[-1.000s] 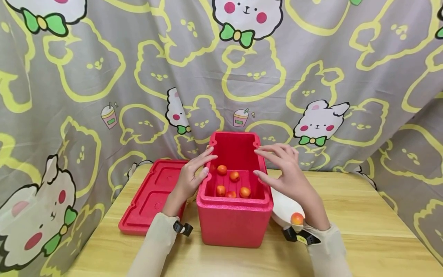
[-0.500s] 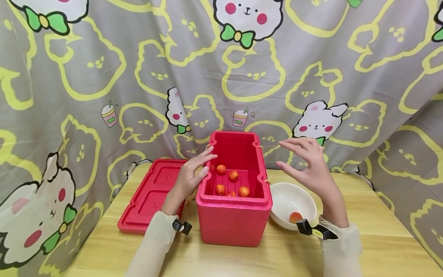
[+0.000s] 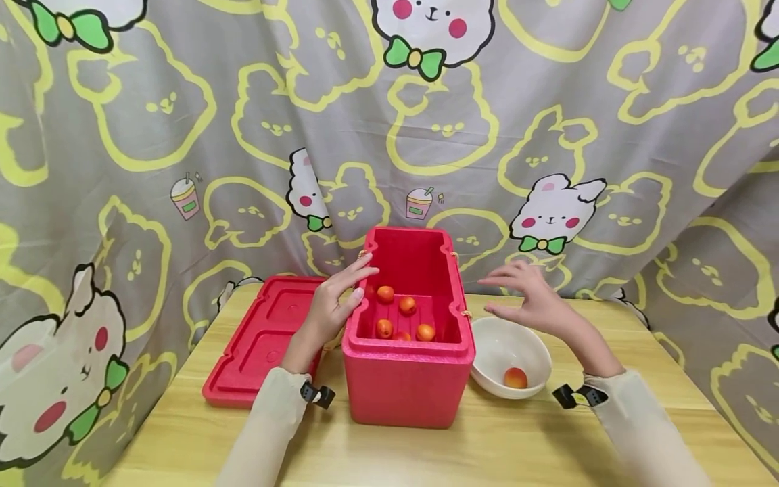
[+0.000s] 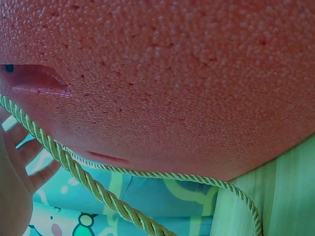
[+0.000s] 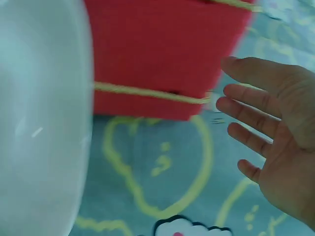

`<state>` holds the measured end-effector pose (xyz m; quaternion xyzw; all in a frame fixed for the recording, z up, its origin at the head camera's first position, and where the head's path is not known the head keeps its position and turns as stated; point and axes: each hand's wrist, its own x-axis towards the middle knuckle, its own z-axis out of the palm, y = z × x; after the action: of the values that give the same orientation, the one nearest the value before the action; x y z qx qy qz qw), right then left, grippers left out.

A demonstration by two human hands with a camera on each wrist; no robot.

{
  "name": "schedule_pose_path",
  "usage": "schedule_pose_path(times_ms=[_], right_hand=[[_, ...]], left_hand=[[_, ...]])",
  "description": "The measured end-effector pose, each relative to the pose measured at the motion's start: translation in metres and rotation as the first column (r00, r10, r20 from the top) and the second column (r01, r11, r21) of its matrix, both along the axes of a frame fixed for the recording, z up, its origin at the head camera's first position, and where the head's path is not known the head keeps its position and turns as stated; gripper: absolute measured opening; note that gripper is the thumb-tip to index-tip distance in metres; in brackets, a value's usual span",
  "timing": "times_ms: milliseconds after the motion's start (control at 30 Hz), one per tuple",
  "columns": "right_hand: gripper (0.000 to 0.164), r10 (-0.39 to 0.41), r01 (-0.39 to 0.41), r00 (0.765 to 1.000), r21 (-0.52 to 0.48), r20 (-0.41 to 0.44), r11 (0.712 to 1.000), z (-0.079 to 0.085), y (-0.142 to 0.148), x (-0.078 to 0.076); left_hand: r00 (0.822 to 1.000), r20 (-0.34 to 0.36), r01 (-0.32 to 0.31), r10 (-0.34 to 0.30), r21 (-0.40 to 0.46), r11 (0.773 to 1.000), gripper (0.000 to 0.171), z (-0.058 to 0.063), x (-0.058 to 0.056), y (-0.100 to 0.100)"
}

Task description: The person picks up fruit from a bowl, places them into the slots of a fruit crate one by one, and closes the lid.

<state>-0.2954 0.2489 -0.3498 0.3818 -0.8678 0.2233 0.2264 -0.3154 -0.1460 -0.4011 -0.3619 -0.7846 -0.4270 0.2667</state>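
A red foam box (image 3: 406, 389) stands without its lid in the middle of the table, several small orange-red fruits (image 3: 407, 306) lying on its floor. My left hand (image 3: 331, 301) rests on the box's left rim, fingers extended. In the left wrist view, a twisted gold cord (image 4: 93, 184) hangs along the box wall beside that hand. To the right of the box is a white bowl (image 3: 499, 345) with one orange-red fruit (image 3: 515, 378) in it. Above the bowl's back edge my right hand (image 3: 532, 301) hovers, holding nothing, fingers loosely bent with thumb apart.
The red lid (image 3: 262, 338) lies flat on the wooden table (image 3: 517, 446), left of the box. Behind the table hangs a grey curtain (image 3: 341, 122) with cartoon prints. Gold cord also runs along the box's right side.
My right hand has moved off the box's right rim, away to the right, uncovering the bowl, and then sunk a little. The left hand has stayed on the left rim.
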Motion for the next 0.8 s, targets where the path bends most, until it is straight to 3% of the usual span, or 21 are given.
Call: schedule_pose_path(times_ms=[167,467,633,800], right_hand=[[0.036,-0.001,-0.018,0.996,0.215,0.087,0.976,-0.016,0.007,0.0],[0.035,-0.037,-0.087,0.97,0.479,0.242,0.874,-0.032,0.018,0.012],[0.031,-0.04,-0.107,0.968,0.548,0.25,0.83,-0.044,0.023,0.015],[0.028,-0.04,-0.091,0.973,0.535,0.228,0.84,-0.055,0.028,0.019]], left_hand=[[1.0,0.002,0.001,-0.001,0.001,1.0,0.046,0.0,0.0,0.0],[1.0,-0.022,0.013,-0.013,0.025,1.0,0.046,-0.001,-0.003,-0.002],[1.0,-0.01,0.015,-0.015,0.027,1.0,0.045,-0.001,-0.003,-0.003],[1.0,0.0,0.016,-0.016,0.014,1.0,0.045,-0.001,-0.003,-0.002]])
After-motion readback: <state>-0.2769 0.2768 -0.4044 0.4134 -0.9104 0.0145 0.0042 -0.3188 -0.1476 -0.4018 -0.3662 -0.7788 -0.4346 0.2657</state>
